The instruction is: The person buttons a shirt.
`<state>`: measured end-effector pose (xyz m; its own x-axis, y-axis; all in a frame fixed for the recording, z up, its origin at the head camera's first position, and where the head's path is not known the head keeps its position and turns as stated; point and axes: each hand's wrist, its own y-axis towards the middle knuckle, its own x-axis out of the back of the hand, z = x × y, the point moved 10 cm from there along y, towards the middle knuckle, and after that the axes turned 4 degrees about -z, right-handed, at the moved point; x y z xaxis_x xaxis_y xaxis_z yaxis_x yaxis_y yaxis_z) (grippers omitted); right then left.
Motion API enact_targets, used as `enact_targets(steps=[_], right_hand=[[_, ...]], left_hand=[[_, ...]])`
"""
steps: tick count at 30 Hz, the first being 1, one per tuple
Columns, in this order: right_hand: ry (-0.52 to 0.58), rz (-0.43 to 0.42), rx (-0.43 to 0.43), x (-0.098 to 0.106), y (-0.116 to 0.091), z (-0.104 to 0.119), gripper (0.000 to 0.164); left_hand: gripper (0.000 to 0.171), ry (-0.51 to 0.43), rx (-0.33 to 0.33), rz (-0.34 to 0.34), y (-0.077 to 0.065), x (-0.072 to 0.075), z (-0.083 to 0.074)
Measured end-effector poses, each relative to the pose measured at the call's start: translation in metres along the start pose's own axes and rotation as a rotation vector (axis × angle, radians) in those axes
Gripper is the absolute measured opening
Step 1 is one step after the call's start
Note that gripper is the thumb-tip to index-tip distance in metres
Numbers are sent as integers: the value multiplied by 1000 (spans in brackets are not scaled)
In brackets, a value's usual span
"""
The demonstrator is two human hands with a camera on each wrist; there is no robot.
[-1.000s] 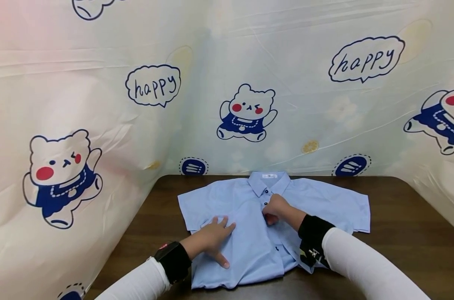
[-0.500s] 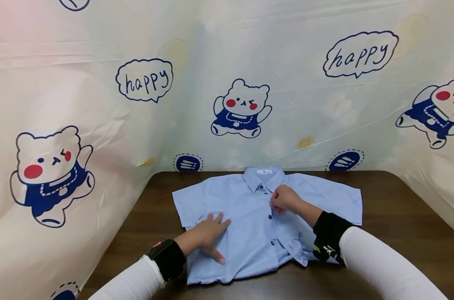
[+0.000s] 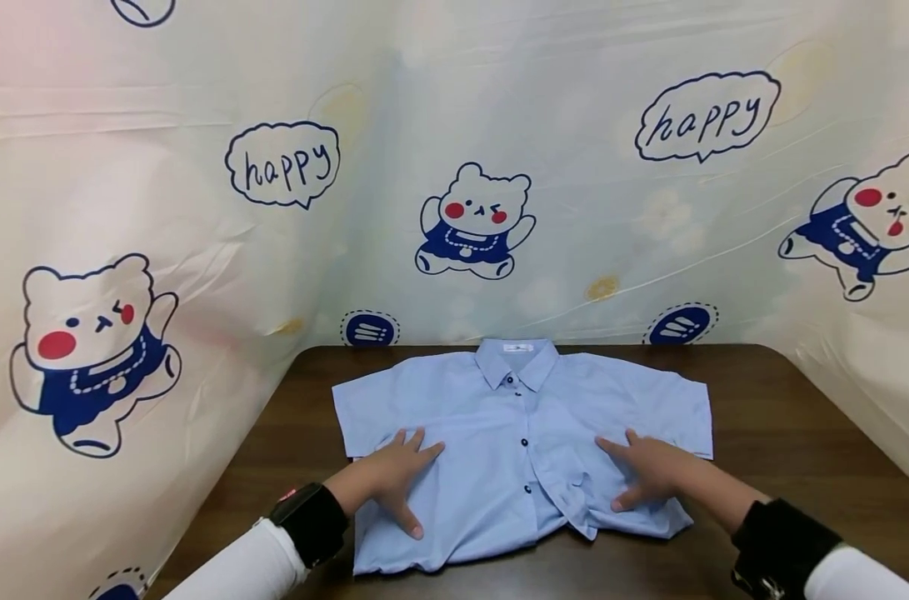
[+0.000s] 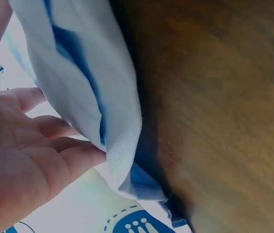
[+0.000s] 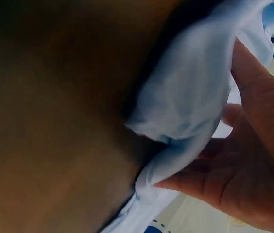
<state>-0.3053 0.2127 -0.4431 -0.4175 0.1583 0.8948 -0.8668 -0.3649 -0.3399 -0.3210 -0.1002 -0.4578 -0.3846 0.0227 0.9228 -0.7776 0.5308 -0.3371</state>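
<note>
A light blue short-sleeved shirt (image 3: 484, 442) with dark buttons lies front up, its collar at the far side. Its lower edge is uneven, and the front flap near the bottom button hangs askew. My left hand (image 3: 396, 477) rests on the left half of the shirt with fingers spread; in the left wrist view its fingertips touch the cloth (image 4: 86, 87). On the right half, my right hand (image 3: 645, 471) lies with fingers and thumb apart. The right wrist view shows these fingers against the bunched cloth (image 5: 190, 82).
The shirt lies on a dark brown wooden table (image 3: 274, 467) with rounded far corners. Behind and at both sides hangs a pale curtain (image 3: 574, 150) printed with bears and the word happy. Both wrists wear black straps (image 3: 313, 523).
My right hand has left the button placket, let go of the cloth and moved right, its fingers now spread on the right half. The left hand stays on the left half.
</note>
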Motion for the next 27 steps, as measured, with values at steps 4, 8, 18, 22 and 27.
enact_targets(steps=[4, 8, 18, 22, 27], right_hand=[[1, -27, -30, -10, -8, -3, 97], [-5, -35, -29, -12, -15, 1, 97], [5, -22, -19, -16, -21, 6, 95], [23, -13, -21, -17, -22, 8, 95], [-10, 17, 21, -3, -19, 15, 86]], left_hand=[[131, -8, -24, 17, 6, -18, 13], [140, -12, -84, 6, 18, -41, 32], [142, 11, -130, -6, 24, -64, 43], [137, 0, -98, 11, 10, -48, 28], [101, 27, -43, 92, -11, 0, -9]])
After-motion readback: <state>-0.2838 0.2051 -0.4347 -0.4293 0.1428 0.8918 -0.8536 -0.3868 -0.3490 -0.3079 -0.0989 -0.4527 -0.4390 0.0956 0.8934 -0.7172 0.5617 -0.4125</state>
